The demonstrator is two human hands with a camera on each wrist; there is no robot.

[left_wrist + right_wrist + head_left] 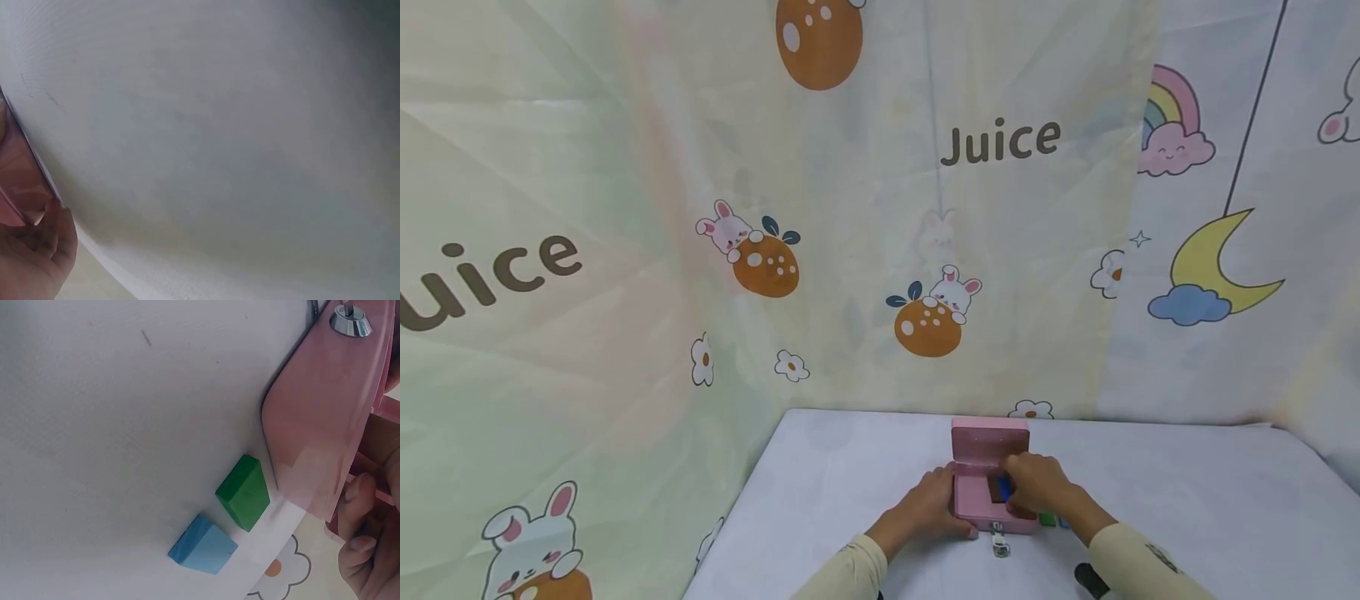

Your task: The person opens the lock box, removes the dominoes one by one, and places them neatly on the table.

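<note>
A pink metal box stands on the table with its lid raised. My left hand grips the box's left side, thumb near the front corner; in the left wrist view its bent fingers are at the box wall. My right hand reaches over the right wall into the box, pinching a dark blue block. Beside that block, a brown block lies inside. In the right wrist view my right hand is at the box rim, the dark blue block hidden.
A green block and a light blue block lie on the table just right of the box. A key with a tag hangs from the front lock. Printed cloth rises behind the table and at its left.
</note>
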